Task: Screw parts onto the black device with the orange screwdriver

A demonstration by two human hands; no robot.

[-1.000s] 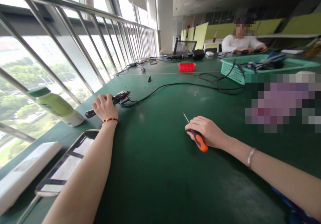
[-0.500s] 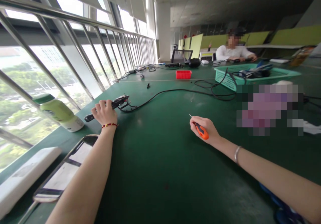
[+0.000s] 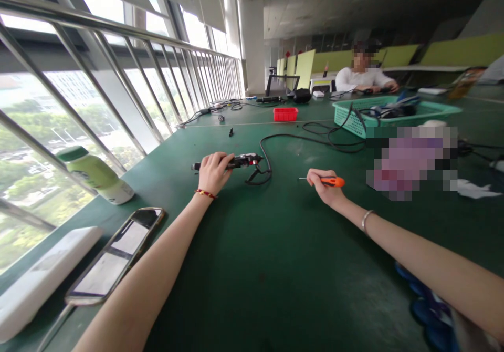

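My left hand (image 3: 213, 172) is closed round a long black device (image 3: 241, 161) with exposed parts, held just above the green table (image 3: 252, 268); a black cable (image 3: 287, 139) runs from its end toward the back right. My right hand (image 3: 323, 185) grips a small screwdriver with an orange handle (image 3: 331, 182), its thin shaft pointing left toward the device. The two hands are a short way apart, the screwdriver tip not touching the device.
A green-capped bottle (image 3: 96, 175), a phone (image 3: 114, 255) and a white box (image 3: 39, 278) lie at the left by the window rail. A red bin (image 3: 285, 114) and teal basket (image 3: 354, 116) stand farther back. A person in white sits at the far end.
My left hand has carried the black device from the left edge toward the table's middle. My right hand has lifted the screwdriver and turned it to point left.
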